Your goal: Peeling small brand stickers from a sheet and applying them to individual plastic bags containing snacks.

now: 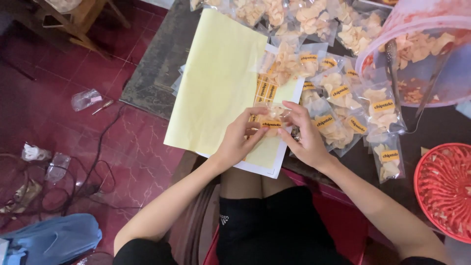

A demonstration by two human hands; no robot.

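Both my hands hold a small clear bag of pale chips (273, 114) with an orange sticker on its front. My left hand (240, 138) grips its left side, and my right hand (305, 136) presses its right side with the fingers on the sticker. Under them lies a pale yellow sticker sheet (216, 83) with a few orange stickers (265, 89) left on it. To the right, several labelled chip bags (353, 105) lie in a pile.
A large pink tub (454, 78) of loose chips with metal tongs (392, 61) stands at the upper right. A red woven basket (444, 186) sits at the right edge. Unlabelled bags (304, 17) lie along the top. Cables (59, 186) and plastic scraps litter the red floor at left.
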